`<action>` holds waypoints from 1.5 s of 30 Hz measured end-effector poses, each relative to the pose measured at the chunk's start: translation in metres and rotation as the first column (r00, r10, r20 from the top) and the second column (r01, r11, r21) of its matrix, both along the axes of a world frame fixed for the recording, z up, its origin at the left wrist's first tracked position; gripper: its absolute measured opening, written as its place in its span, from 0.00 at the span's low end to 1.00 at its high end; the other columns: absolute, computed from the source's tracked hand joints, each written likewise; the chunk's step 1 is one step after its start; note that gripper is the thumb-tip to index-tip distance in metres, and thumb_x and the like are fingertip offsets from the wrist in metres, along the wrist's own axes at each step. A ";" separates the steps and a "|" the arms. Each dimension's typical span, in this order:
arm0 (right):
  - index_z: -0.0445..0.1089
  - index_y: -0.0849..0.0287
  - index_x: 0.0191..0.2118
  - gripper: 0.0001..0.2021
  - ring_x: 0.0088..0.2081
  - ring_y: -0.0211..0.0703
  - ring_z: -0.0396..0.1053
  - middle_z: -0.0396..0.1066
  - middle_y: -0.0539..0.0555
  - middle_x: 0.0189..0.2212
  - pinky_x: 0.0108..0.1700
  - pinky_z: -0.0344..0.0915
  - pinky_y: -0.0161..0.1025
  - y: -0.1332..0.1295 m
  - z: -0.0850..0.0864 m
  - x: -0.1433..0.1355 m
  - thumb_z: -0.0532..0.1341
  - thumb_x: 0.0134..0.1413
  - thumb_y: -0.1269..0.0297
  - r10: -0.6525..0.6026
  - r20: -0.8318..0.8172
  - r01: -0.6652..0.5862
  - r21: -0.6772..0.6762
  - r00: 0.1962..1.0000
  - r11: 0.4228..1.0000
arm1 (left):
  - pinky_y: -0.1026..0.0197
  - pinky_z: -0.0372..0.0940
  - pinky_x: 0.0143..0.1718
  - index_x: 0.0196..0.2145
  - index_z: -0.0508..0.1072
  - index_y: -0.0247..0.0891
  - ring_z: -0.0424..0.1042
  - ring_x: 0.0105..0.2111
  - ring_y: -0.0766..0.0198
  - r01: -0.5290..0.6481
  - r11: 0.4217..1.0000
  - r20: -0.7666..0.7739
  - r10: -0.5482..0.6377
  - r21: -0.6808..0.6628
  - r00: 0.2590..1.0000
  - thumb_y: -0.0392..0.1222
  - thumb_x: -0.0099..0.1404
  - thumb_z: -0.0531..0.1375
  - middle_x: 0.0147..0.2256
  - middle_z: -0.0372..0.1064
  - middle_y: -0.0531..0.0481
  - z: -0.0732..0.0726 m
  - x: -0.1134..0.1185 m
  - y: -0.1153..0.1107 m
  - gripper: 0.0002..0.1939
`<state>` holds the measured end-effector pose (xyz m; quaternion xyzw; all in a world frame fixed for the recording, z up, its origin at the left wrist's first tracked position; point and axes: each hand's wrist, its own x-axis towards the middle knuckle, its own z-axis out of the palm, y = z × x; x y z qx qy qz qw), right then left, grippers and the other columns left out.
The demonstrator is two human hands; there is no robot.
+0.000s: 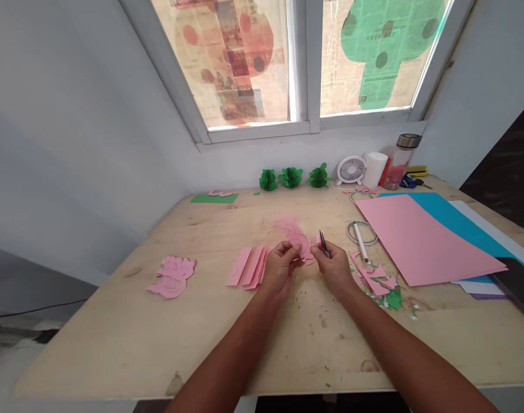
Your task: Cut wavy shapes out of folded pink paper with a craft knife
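Note:
My left hand (281, 265) pinches a curved pink paper cutout (304, 245) above the middle of the table. My right hand (333, 267) is closed around dark scissors (324, 244), their points facing away from me, and its fingertips meet the cutout's right edge. Just left of my left hand lie folded pink paper strips (247, 269), partly covered by the hand. Farther left rests a small pile of cut pink shapes (172, 276). Pink and green paper scraps (380, 282) are heaped right of my right hand.
Large pink sheets (421, 241) overlap blue and white paper at right, near a dark flat object (517, 281). A white pen (360, 242) lies by a coiled cable. Green paper ornaments (290, 177), a small fan (351, 170) and a glass bottle (402, 163) line the back.

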<state>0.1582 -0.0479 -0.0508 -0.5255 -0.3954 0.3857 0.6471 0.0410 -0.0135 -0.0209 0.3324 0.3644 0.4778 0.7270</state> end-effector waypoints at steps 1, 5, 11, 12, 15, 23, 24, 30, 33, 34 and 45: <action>0.64 0.60 0.25 0.11 0.17 0.32 0.43 0.48 0.43 0.16 0.18 0.41 0.32 0.000 0.000 0.001 0.62 0.46 0.58 -0.011 0.003 0.011 -0.012 1.000 1.000 | 0.66 0.60 0.25 0.22 0.65 0.35 0.64 0.21 0.71 0.017 1.000 -0.005 -0.017 0.005 1.000 0.38 0.43 0.68 0.21 0.64 0.56 -0.003 0.000 0.001 0.14; 0.62 0.59 0.24 0.11 0.17 0.32 0.43 0.48 0.43 0.15 0.18 0.41 0.32 0.000 0.002 0.001 0.62 0.46 0.57 -0.038 0.028 0.040 -0.063 0.999 0.997 | 0.67 0.58 0.24 0.21 0.64 0.35 0.63 0.20 0.71 0.064 0.997 -0.027 -0.063 0.034 0.998 0.41 0.48 0.66 0.18 0.64 0.55 -0.012 -0.001 0.002 0.13; 0.62 0.59 0.24 0.11 0.18 0.32 0.43 0.47 0.42 0.15 0.18 0.41 0.33 -0.002 0.001 -0.004 0.61 0.46 0.58 -0.060 0.038 0.063 -0.081 0.997 0.995 | 0.67 0.56 0.24 0.22 0.66 0.35 0.62 0.20 0.71 0.060 0.996 -0.063 -0.055 0.073 0.997 0.43 0.51 0.64 0.18 0.63 0.54 -0.010 -0.006 0.002 0.11; 0.62 0.59 0.24 0.11 0.18 0.32 0.43 0.48 0.42 0.15 0.18 0.41 0.33 -0.002 0.001 -0.005 0.61 0.46 0.58 -0.066 0.036 0.069 -0.080 0.997 0.994 | 0.67 0.56 0.23 0.22 0.66 0.35 0.62 0.20 0.71 0.059 0.995 -0.068 -0.054 0.077 0.996 0.43 0.51 0.64 0.18 0.64 0.54 -0.009 -0.007 0.002 0.12; 0.63 0.59 0.25 0.10 0.18 0.32 0.44 0.49 0.43 0.16 0.19 0.40 0.33 -0.002 0.000 -0.006 0.61 0.47 0.59 -0.078 0.033 0.080 -0.073 0.996 0.994 | 0.67 0.56 0.23 0.22 0.65 0.36 0.62 0.19 0.71 0.057 0.996 -0.093 -0.051 0.068 0.994 0.43 0.49 0.65 0.18 0.65 0.54 -0.008 -0.009 0.005 0.12; 0.66 0.60 0.29 0.15 0.15 0.31 0.44 0.50 0.42 0.14 0.16 0.40 0.31 -0.006 0.013 -0.008 0.58 0.52 0.52 0.000 -0.108 0.001 0.008 0.994 1.000 | 0.66 0.58 0.24 0.21 0.65 0.35 0.64 0.20 0.70 0.007 0.996 -0.110 0.003 0.084 0.994 0.45 0.47 0.66 0.20 0.67 0.52 0.003 -0.005 0.006 0.14; 0.66 0.60 0.31 0.16 0.15 0.30 0.44 0.51 0.42 0.14 0.15 0.40 0.31 -0.007 0.014 -0.008 0.56 0.52 0.50 0.005 -0.138 -0.003 0.016 0.990 1.000 | 0.66 0.59 0.25 0.21 0.66 0.35 0.64 0.20 0.70 -0.004 0.996 -0.105 0.013 0.085 0.994 0.45 0.47 0.66 0.20 0.68 0.51 0.006 -0.003 0.006 0.14; 0.65 0.60 0.31 0.19 0.12 0.28 0.45 0.55 0.43 0.15 0.13 0.39 0.29 -0.008 0.013 -0.008 0.55 0.52 0.46 0.045 -0.258 -0.052 -0.020 0.965 0.998 | 0.65 0.61 0.28 0.24 0.68 0.33 0.67 0.22 0.69 -0.084 0.996 -0.045 0.085 0.021 0.995 0.44 0.45 0.67 0.23 0.71 0.48 0.016 0.011 0.009 0.13; 0.64 0.60 0.30 0.20 0.12 0.28 0.46 0.56 0.43 0.15 0.13 0.40 0.29 -0.007 0.011 -0.010 0.54 0.52 0.45 0.062 -0.296 -0.079 -0.046 0.953 0.996 | 0.64 0.62 0.30 0.25 0.69 0.33 0.69 0.24 0.68 -0.121 0.993 0.009 0.121 0.011 0.993 0.44 0.46 0.67 0.23 0.71 0.48 0.013 0.017 0.009 0.13; 0.64 0.60 0.30 0.20 0.12 0.28 0.46 0.56 0.44 0.15 0.13 0.41 0.29 -0.007 0.011 -0.011 0.54 0.52 0.45 0.067 -0.306 -0.086 -0.049 0.950 0.995 | 0.63 0.62 0.31 0.25 0.69 0.33 0.70 0.25 0.67 -0.128 0.992 0.026 0.128 0.013 0.991 0.44 0.46 0.66 0.24 0.71 0.48 0.011 0.018 0.009 0.13; 0.64 0.60 0.26 0.20 0.14 0.30 0.51 0.60 0.46 0.17 0.17 0.47 0.31 -0.011 0.008 -0.029 0.52 0.56 0.47 0.153 -0.239 -0.157 -0.001 0.959 0.988 | 0.64 0.64 0.33 0.26 0.69 0.33 0.70 0.27 0.67 -0.103 0.995 0.149 0.103 -0.004 0.983 0.41 0.48 0.66 0.25 0.70 0.49 0.003 0.016 0.001 0.11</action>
